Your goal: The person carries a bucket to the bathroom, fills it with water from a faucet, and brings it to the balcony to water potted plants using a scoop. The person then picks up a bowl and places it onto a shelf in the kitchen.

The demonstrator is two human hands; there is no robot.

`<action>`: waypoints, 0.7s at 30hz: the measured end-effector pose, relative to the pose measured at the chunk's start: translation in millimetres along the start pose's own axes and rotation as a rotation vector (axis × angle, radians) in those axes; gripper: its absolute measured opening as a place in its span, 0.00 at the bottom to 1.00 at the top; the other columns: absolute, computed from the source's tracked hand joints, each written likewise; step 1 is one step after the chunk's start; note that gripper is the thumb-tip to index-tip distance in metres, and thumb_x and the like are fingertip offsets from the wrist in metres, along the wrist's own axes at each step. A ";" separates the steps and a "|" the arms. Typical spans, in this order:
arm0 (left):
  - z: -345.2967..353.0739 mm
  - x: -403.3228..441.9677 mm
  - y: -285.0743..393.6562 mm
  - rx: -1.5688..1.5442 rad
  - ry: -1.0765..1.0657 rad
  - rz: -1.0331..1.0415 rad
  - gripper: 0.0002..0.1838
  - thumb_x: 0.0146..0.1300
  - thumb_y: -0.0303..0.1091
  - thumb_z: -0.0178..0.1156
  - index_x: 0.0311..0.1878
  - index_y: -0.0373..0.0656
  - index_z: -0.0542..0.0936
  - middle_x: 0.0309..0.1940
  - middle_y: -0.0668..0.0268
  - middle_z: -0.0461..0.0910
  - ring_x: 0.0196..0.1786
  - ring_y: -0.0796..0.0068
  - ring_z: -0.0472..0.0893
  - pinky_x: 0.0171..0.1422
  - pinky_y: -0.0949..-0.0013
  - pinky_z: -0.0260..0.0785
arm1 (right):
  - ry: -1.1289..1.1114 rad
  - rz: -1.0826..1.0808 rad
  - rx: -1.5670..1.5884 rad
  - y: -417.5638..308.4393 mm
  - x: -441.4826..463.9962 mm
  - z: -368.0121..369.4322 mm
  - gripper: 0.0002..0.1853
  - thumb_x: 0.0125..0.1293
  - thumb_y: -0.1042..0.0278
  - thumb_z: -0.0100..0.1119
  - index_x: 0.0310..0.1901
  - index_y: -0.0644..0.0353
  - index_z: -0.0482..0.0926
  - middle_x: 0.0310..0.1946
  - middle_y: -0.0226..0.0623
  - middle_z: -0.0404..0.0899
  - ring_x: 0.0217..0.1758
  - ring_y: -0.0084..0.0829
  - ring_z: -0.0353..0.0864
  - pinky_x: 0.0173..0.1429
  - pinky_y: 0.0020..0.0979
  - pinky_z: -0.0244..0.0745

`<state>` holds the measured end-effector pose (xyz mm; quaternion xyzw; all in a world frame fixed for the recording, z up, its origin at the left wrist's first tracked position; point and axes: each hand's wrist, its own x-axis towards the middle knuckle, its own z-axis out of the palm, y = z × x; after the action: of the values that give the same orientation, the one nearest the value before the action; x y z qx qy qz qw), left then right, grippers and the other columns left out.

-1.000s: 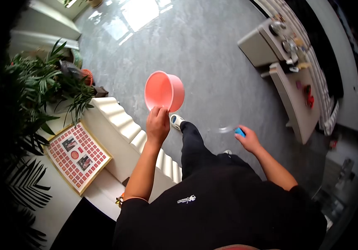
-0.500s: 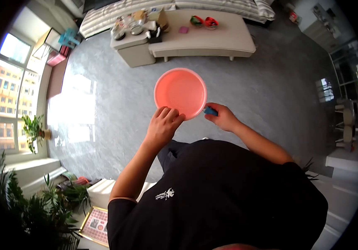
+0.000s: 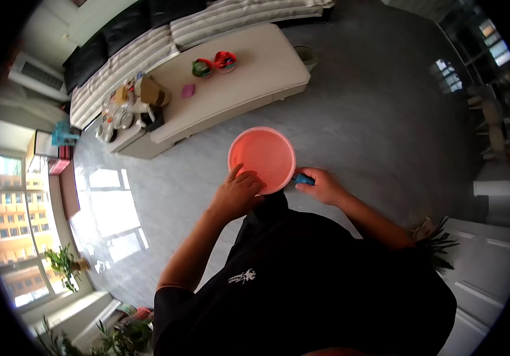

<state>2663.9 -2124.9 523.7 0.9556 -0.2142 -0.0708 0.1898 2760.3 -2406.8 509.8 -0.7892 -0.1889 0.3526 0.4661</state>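
A round pink plastic basin (image 3: pixel 269 151) is held up in front of my body, its open side facing me. My left hand (image 3: pixel 240 193) grips its near left rim, fingers over the inside and thumb low by the rim. No contents show inside the basin. At its lower right, my right hand (image 3: pixel 326 188) is closed around a small blue object (image 3: pixel 304 179) like a short handle. Its left end is close to the basin's outer wall; I cannot tell whether they touch, nor what kind of thing it is.
A long beige table (image 3: pixel 237 77) stands ahead, carrying two red bowls, a pink item (image 3: pixel 188 91) and a cluttered left end. Behind it is a striped sofa (image 3: pixel 219 26). A bin (image 3: pixel 306 56) stands by the table's right end. A potted plant (image 3: pixel 62 264) is near the window.
My view has turned to the right and I have moved, so the table now appears slanted and further left. My left fingers reach further into the basin. Both hands keep their holds.
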 end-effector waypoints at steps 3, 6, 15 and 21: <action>-8.8 137.6 -2.0 -0.230 0.323 0.153 0.27 0.56 0.34 0.72 0.59 0.45 0.79 0.61 0.57 0.76 0.69 0.52 0.72 0.79 0.45 0.57 | 0.194 0.069 0.048 34.7 -4.1 -79.4 0.24 0.67 0.65 0.66 0.63 0.62 0.78 0.48 0.39 0.84 0.49 0.29 0.82 0.57 0.33 0.75; -18.2 289.6 14.4 -0.383 0.405 0.099 0.36 0.57 0.31 0.71 0.69 0.39 0.69 0.66 0.46 0.69 0.67 0.40 0.71 0.71 0.46 0.65 | 0.498 0.218 0.124 51.5 -36.3 -151.4 0.26 0.66 0.63 0.66 0.64 0.59 0.77 0.51 0.42 0.85 0.52 0.33 0.83 0.59 0.35 0.75; 34.5 667.2 144.3 -0.357 -0.209 0.506 0.32 0.69 0.30 0.53 0.76 0.41 0.61 0.58 0.45 0.76 0.54 0.40 0.80 0.56 0.47 0.76 | 1.035 0.413 0.199 135.2 -79.5 -343.9 0.25 0.64 0.60 0.67 0.62 0.57 0.79 0.49 0.47 0.86 0.50 0.44 0.86 0.56 0.39 0.79; 52.4 891.9 189.5 -0.254 -0.133 0.518 0.36 0.67 0.31 0.56 0.77 0.38 0.58 0.60 0.41 0.75 0.52 0.40 0.80 0.55 0.48 0.76 | 1.007 0.359 0.309 211.2 -37.8 -557.1 0.23 0.65 0.61 0.66 0.61 0.58 0.80 0.46 0.45 0.87 0.47 0.40 0.87 0.54 0.36 0.79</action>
<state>3381.1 -2689.9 501.9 0.8309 -0.4522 -0.1089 0.3053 3136.2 -2870.5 517.3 -0.8023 0.2487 0.0295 0.5418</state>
